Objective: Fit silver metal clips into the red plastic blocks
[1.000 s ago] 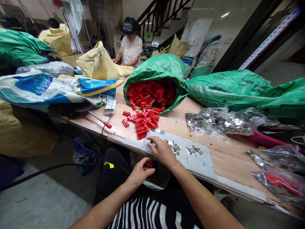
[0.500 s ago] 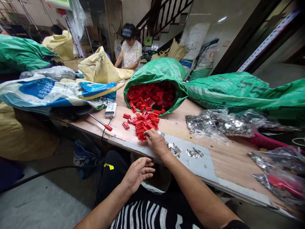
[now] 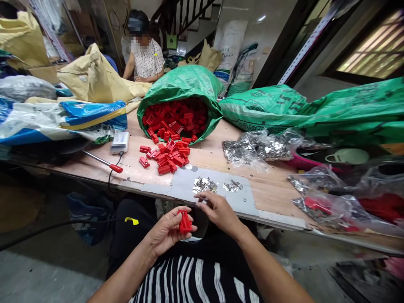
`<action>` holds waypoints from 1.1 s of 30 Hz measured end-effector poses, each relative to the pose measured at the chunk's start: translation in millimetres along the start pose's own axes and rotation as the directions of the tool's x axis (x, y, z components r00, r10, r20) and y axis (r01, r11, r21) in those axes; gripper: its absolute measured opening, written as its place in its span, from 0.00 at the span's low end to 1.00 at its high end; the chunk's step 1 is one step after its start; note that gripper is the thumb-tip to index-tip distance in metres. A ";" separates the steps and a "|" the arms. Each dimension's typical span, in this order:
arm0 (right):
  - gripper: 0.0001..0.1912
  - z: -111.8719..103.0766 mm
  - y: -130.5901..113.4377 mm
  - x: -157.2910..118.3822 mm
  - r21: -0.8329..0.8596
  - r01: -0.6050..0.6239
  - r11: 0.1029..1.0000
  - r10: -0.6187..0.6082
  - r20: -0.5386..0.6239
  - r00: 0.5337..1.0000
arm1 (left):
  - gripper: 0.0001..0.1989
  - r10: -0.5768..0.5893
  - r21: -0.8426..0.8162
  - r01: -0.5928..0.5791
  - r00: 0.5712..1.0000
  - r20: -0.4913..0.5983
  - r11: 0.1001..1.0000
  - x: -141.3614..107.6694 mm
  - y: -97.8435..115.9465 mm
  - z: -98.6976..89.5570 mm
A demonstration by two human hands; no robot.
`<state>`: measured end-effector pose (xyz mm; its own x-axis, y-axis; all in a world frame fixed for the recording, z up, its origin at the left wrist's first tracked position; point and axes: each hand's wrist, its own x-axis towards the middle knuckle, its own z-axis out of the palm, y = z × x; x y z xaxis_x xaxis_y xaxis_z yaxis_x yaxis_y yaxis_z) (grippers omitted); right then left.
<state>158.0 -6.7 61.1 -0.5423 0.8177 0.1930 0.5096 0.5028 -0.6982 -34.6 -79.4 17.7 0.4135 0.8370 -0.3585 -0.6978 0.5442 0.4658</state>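
Note:
My left hand (image 3: pixel 168 229) is closed around a red plastic part (image 3: pixel 185 222), a small open-sided block held in front of my lap, below the table edge. My right hand (image 3: pixel 217 210) is just to its right, at the table's front edge. Its thumb and fingers are pinched, with a small pale glint at the tips; what they hold is too small to tell. Just beyond those fingers is a heap of small flat metal pieces (image 3: pixel 204 184), with a smaller heap (image 3: pixel 232 186) to its right. A pile of similar red parts (image 3: pixel 172 155) lies further back to the left.
A green sack (image 3: pixel 183 82) lies open with red parts spilling out. Clear bags of metal pieces (image 3: pixel 252 147) sit at the right. A red-handled rod (image 3: pixel 116 168) and a white cabled device (image 3: pixel 120 142) are at the left. A person (image 3: pixel 145 59) sits across the table.
My right hand has moved from the red pile back to the table edge near the metal pieces. A red part is now in my left hand, which was empty. The view has shifted right.

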 end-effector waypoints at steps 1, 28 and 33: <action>0.09 -8.8 9.1 -3.0 -0.045 -0.069 0.997 0.066 -0.074 0.995 | 0.15 0.010 0.007 -0.010 1.000 0.001 1.000 -0.5 -0.6 1.2; 0.07 -61.9 68.0 -0.6 -0.190 -0.353 0.916 0.287 -0.304 0.908 | 0.15 0.360 0.334 -0.297 0.922 -0.143 0.895 6.1 -1.9 22.3; 0.10 -56.9 57.8 -3.3 -0.044 -0.273 0.961 0.256 -0.229 0.939 | 0.17 0.480 0.447 -0.382 0.868 -0.128 0.809 6.2 -2.0 23.8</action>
<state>227.3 35.6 59.4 -0.2263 0.9608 0.1603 0.6673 0.2728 -0.6930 -16.7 -74.0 33.8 -0.0509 0.9804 -0.1905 -0.4606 0.1462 0.8755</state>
